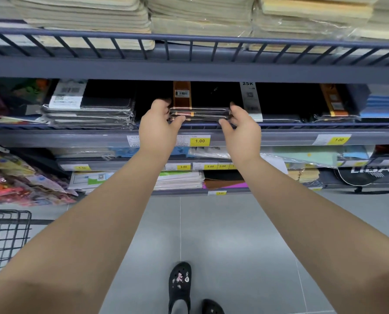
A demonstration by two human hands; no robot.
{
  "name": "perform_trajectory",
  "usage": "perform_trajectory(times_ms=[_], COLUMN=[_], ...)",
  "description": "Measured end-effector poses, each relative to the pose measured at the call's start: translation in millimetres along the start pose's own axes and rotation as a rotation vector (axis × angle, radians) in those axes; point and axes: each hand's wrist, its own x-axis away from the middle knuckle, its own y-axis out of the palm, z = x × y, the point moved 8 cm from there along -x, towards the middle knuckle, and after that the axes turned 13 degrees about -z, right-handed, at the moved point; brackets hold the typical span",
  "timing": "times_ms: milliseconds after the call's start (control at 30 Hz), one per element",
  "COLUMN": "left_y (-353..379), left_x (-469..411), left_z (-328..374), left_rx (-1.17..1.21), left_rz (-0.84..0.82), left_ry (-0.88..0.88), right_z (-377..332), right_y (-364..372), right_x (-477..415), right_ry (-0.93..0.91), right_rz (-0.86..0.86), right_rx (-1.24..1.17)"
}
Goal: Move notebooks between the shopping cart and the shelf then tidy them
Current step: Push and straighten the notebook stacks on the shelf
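Observation:
A stack of black notebooks with orange bands (200, 111) lies on the middle shelf (302, 126), right behind its front rail. My left hand (158, 124) holds the stack's left end, fingers curled at its side and thumb at the lower front edge. At the right end my right hand (241, 129) does the same, with its thumb under the front corner. A corner of the black wire shopping cart (5, 234) shows at the lower left, and what it holds is out of view.
Plastic-wrapped black notebooks (89, 109) sit left of the held stack, and black ones with a 25K label (277, 103) sit to its right. Tan notebook piles (87, 17) fill the upper shelf. Lower shelves hold paper goods and yellow price tags. My shoes stand on grey floor tiles.

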Motion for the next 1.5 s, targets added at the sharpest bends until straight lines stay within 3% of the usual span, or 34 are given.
perform_trajectory(times_ms=[300,367,467,533,700,933,1100,1300,1500], left_y=[-3.2,-0.6,6.3,7.0,1.8,19.7,13.5,-44.3,-139.5], left_x=[0.9,3.8,5.4,3.6,-3.3,13.2,44.4,98.0,107.9], left_z=[-3.0,-1.5,-0.7,-0.6,-1.6,-0.3,-5.4,-21.7,-78.1], left_rx=[0.077,-0.037,-0.41,-0.491,-0.311,-0.458,-0.425,-0.412,-0.098], left_rz=[0.049,0.048,0.042,0.036,0.007,-0.031,-0.079,0.086,0.363], left_ry=[-0.041,-0.048,-0.096,-0.119,-0.078,-0.038,0.032,0.008,-0.165], right_z=[0.8,-0.2,1.6,1.8,1.3,1.8,-10.4,-51.8,-93.2], right_y=[-3.2,1.8,11.8,13.8,14.4,20.4,28.0,69.2,123.6], right_x=[-5.1,-5.8,-8.7,-12.7,-6.7,10.8,40.6,70.9,77.7], right_ry=[0.037,0.057,0.121,0.15,0.1,0.072,-0.032,-0.215,-0.225], right_rz=[-0.028,-0.054,-0.122,-0.166,-0.16,-0.126,-0.108,-0.266,-0.307], right_rx=[-0.115,-0.103,-0.052,0.003,0.046,0.021,0.218,0.334,0.14])
